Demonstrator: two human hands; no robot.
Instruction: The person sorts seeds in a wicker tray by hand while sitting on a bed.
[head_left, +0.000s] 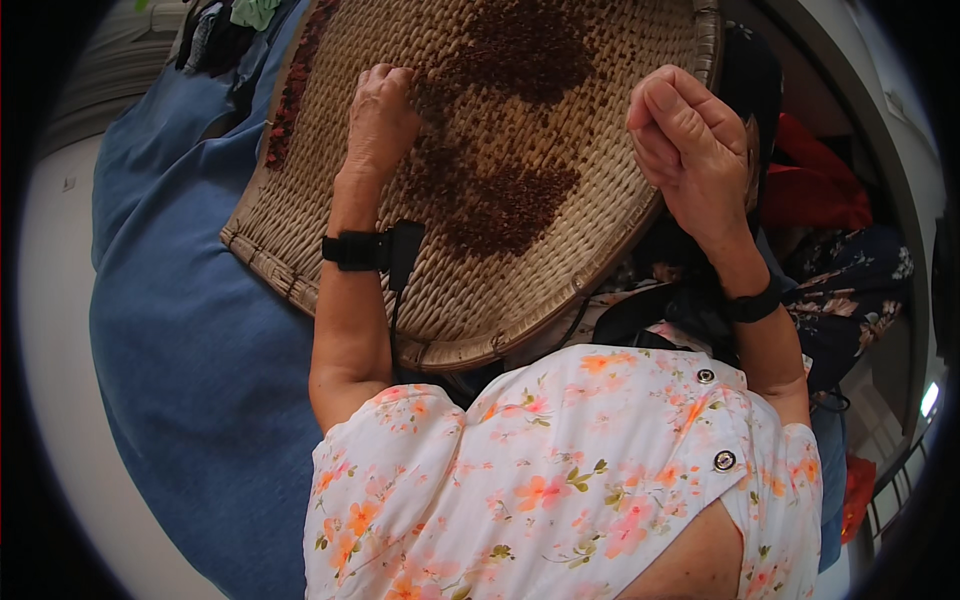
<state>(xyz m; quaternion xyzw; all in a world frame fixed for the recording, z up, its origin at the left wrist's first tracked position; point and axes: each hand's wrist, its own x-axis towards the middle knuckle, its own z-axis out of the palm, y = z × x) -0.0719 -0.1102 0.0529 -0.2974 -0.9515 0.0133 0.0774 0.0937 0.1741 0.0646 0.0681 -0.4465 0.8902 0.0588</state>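
A large woven basket tray (330, 202) with a bound rim lies before me. Small dark red-brown dried pieces (495, 210), perhaps peppercorns or husks, are spread over its middle, denser in two patches. Above the tray's left part is my left hand (384, 112), fingers curled, beside the scattered pieces; whether it holds any is hidden. My right hand (686, 139) is raised over the tray's right rim, its fingers folded in and the thumb against them. What may lie inside that hand cannot be seen. Redder pieces (283, 127) line the tray's left edge.
Blue cloth (202, 390) drapes under and left of the tray. Dark floral fabric (847, 289) and a red cloth (814, 180) lie at the right. Light green and dark cloths bunch at the upper left. A black cord hangs from the left wrist strap.
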